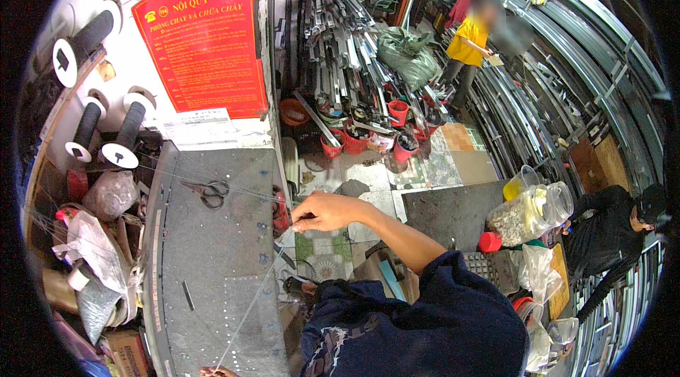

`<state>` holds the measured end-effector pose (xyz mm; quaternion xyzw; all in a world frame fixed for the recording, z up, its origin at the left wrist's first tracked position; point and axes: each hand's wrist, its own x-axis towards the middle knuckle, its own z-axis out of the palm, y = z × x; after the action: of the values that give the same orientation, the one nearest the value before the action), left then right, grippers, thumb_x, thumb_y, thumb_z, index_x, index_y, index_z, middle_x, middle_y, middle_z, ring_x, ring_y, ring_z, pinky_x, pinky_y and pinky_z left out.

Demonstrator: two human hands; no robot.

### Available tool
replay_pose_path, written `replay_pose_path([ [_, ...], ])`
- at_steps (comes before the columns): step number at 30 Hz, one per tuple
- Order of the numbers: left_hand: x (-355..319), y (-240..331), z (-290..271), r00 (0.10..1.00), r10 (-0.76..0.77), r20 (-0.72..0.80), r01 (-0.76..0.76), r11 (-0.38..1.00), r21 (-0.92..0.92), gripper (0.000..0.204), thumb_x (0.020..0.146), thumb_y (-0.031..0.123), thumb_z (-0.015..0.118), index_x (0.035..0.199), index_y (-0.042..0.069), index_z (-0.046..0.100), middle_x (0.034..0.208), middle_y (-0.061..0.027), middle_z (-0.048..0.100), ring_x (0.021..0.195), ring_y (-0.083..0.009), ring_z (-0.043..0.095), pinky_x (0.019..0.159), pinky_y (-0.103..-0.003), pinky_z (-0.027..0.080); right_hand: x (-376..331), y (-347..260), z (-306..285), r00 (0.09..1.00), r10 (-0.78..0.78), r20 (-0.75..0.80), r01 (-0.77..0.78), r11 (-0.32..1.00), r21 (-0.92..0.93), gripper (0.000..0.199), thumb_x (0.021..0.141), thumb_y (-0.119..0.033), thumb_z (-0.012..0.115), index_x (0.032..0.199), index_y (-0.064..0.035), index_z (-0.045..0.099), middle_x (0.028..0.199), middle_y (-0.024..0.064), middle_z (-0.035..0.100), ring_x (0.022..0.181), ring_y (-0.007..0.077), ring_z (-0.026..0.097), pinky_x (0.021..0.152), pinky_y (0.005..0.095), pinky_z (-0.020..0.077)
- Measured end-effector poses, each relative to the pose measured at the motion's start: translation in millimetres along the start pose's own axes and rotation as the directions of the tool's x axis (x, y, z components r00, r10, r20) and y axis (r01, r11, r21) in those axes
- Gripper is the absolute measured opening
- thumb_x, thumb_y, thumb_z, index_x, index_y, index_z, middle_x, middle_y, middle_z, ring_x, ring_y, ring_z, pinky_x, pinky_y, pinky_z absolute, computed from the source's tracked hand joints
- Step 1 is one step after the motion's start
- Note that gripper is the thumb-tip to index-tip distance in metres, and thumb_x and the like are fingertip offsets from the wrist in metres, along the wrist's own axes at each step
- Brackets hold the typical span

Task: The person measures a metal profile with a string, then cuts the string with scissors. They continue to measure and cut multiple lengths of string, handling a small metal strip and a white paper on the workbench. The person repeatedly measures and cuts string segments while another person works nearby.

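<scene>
My right hand point(324, 212) is pinched at the right edge of the grey worktable point(212, 264), with the arm stretched leftward from a dark blue sleeve. A thin pale cord point(248, 312) runs taut from its fingers down to my left hand point(218, 372). Only the fingers of that hand show at the bottom edge, closed around the lower stretch of cord. Beside my right hand is a red object point(281, 213) on the table edge, partly covered. Black-handled scissors point(211, 193) lie open on the table, and a short dark rod point(188, 295) rests nearer.
Spools of dark thread point(127, 133) jut from the left wall, thin strands crossing the tabletop from them. Plastic bags point(95, 256) crowd the left side. Beyond stand red buckets point(398, 112) and metal offcuts point(343, 30). Two people, in yellow point(467, 43) and black point(602, 235), are at right.
</scene>
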<state>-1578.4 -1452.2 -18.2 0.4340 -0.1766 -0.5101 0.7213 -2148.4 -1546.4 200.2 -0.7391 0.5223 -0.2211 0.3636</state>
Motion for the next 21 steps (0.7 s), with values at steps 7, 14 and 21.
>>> replay_pose_path([
  [7, -5, 13, 8, 0.991, -0.022, 0.136, 0.059, 0.960, -0.275, 0.016, 0.103, 0.010, 0.060, 0.117, 0.007, 0.066, 0.118, -0.0063, 0.067, 0.107, -0.0167, 0.061, 0.092, -0.032, 0.052, -3, 2, 9, 0.998, -0.049, -0.045, 0.050, 0.999, 0.005, 0.026, 0.101, -0.028, 0.066, 0.096, -0.0028, 0.070, 0.075, 0.0136, 0.067, 0.065, 0.0285, 0.060, 0.064, 0.0427, 0.0443],
  [14, -3, 10, 7, 0.998, -0.019, 0.062, 0.032, 0.974, -0.226, 0.019, 0.105, 0.012, 0.057, 0.122, 0.008, 0.064, 0.123, -0.0069, 0.066, 0.111, -0.0170, 0.061, 0.094, -0.031, 0.051, -8, 6, 15, 0.998, -0.042, -0.051, 0.042, 0.999, -0.010, 0.028, 0.102, -0.029, 0.065, 0.095, -0.0030, 0.069, 0.073, 0.0131, 0.065, 0.063, 0.0279, 0.057, 0.063, 0.0426, 0.0423],
  [21, -6, 13, 12, 0.999, -0.039, 0.014, 0.041, 0.981, -0.192, 0.021, 0.105, 0.012, 0.053, 0.124, 0.009, 0.064, 0.127, -0.0062, 0.066, 0.115, -0.0172, 0.060, 0.097, -0.031, 0.050, -11, 8, 20, 0.999, -0.002, -0.051, 0.001, 1.000, -0.010, 0.027, 0.102, -0.029, 0.064, 0.096, -0.0031, 0.069, 0.074, 0.0140, 0.065, 0.064, 0.0297, 0.058, 0.063, 0.0430, 0.0436],
])
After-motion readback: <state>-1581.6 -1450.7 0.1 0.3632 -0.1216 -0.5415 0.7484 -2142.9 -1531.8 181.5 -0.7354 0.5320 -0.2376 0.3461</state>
